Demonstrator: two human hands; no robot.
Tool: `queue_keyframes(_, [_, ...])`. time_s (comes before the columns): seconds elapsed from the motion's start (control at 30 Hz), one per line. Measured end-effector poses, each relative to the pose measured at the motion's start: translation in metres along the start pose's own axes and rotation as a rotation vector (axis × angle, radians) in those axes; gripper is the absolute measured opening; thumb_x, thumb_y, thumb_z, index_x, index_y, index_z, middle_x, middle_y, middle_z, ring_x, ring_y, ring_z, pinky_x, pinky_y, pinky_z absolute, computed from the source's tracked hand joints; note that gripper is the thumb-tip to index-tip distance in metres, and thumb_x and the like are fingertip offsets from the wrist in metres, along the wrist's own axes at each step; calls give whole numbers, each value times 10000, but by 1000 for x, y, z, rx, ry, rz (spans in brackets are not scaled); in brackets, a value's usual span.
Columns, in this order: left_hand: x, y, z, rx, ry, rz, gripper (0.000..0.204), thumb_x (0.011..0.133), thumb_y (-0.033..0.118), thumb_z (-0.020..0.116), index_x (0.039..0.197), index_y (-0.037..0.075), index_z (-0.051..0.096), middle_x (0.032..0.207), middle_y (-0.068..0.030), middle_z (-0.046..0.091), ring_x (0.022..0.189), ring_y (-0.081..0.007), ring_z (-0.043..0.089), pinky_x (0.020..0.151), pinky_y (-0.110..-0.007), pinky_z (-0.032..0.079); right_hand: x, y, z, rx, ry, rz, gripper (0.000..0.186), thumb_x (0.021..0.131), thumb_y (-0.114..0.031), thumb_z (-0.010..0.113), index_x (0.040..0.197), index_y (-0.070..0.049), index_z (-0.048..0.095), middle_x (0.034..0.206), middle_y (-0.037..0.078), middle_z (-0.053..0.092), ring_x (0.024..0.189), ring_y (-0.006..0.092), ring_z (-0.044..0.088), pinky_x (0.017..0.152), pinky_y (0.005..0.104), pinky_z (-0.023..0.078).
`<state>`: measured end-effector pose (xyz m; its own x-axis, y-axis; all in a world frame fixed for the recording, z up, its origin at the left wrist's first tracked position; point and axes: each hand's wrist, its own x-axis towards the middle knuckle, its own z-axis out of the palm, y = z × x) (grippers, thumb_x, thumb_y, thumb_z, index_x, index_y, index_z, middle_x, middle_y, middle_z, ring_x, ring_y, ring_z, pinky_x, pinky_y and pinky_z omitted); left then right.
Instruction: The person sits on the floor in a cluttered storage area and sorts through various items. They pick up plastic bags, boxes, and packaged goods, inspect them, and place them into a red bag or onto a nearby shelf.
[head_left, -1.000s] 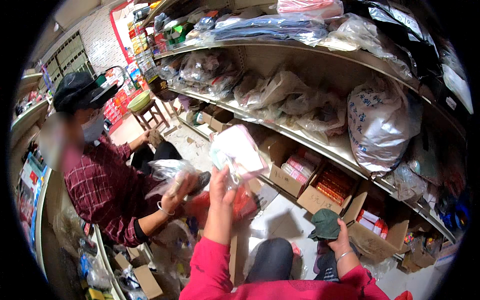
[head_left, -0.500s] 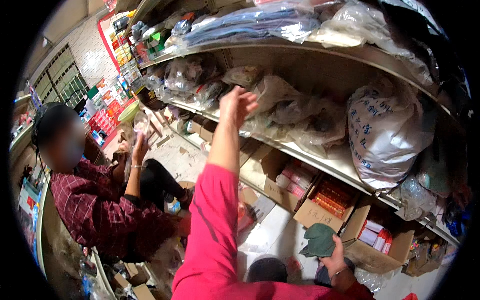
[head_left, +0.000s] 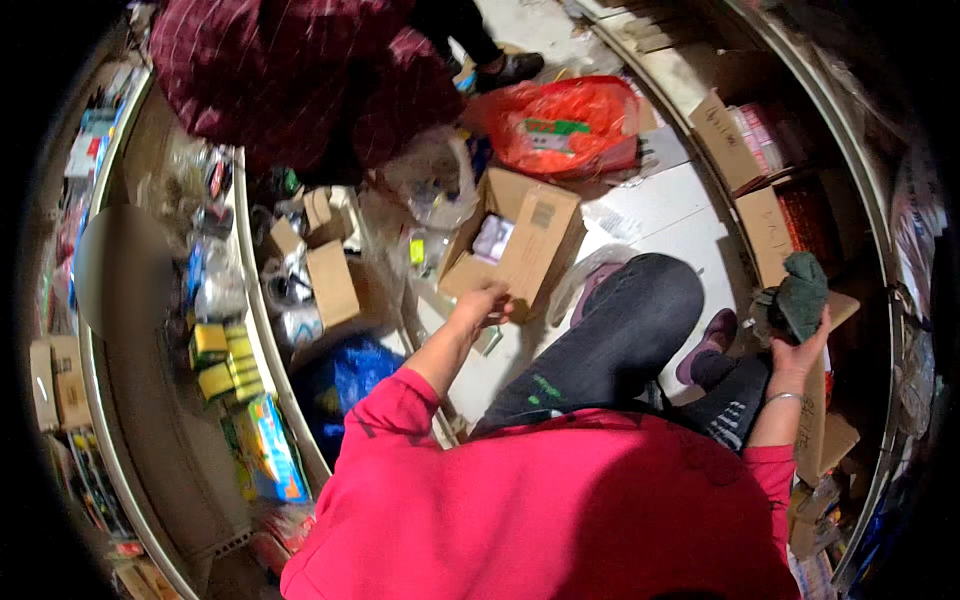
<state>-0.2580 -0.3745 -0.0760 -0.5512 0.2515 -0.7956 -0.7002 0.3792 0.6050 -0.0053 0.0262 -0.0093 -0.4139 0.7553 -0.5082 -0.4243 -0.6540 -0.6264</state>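
Observation:
My left hand (head_left: 484, 308) is beside the near corner of an open cardboard box (head_left: 543, 240) on the floor. Its fingers are loosely bent and apart, and nothing shows in them; whether they touch the box I cannot tell. Inside the box lies a pale package (head_left: 492, 239). On the right, my right hand (head_left: 800, 352) is closed around a dark green piece of folded cloth (head_left: 803, 297), held up beside the open cartons of the lower shelf. The cloth's exact kind is not plain.
A red plastic bag (head_left: 610, 100) sits beyond the box, near a person in a dark red checked jacket (head_left: 270, 70). Cartons (head_left: 765, 235) line the right shelf. To the left are shelves with yellow sponges (head_left: 228, 362) and a blue bag (head_left: 362, 372).
The view has swung down from the shelves to the floor. My left hand has come down from the shelf to beside the box. My right hand still holds the green cloth.

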Motion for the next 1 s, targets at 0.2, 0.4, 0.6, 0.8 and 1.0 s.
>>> queue_keyframes(0.2, [-18,-100,-85,-64,254,-182,164,822,184,467,884,46,531,723,-50,566,655,-154,561,547,-318,474,-1,3,1,-107,83,-57,430,803,-358,481,1121,-68,496,1122,97,519,1018,279,496,869,412,408])
queue_keyframes(0.4, [44,-139,-96,-229,279,-120,196,803,245,511,839,52,511,719,-50,521,637,-153,518,575,-375,467,-2,7,3,-148,67,11,426,790,-384,500,1102,-93,509,1080,69,533,981,263,504,839,424,408])
queue_keyframes(0.6, [119,-129,-55,-461,328,-218,405,745,370,595,1004,68,520,807,-48,524,641,-206,493,605,-430,442,-8,14,2,-178,81,8,421,796,-366,479,1109,-86,513,1113,82,530,1011,273,503,873,421,398])
queue_keyframes(0.8, [164,-155,-42,-656,270,-283,518,734,406,603,1156,149,447,1053,-98,549,930,-297,535,698,-506,437,-7,11,-12,-228,83,30,449,782,-401,480,1116,-101,510,1115,70,534,996,269,506,863,432,395])
queue_keyframes(1.0, [150,-158,-50,-558,196,-132,412,817,296,531,1129,42,439,977,-132,578,792,-281,605,519,-411,532,1,17,-4,-178,42,22,424,767,-392,530,1079,-105,528,1066,57,559,954,245,529,818,416,420])
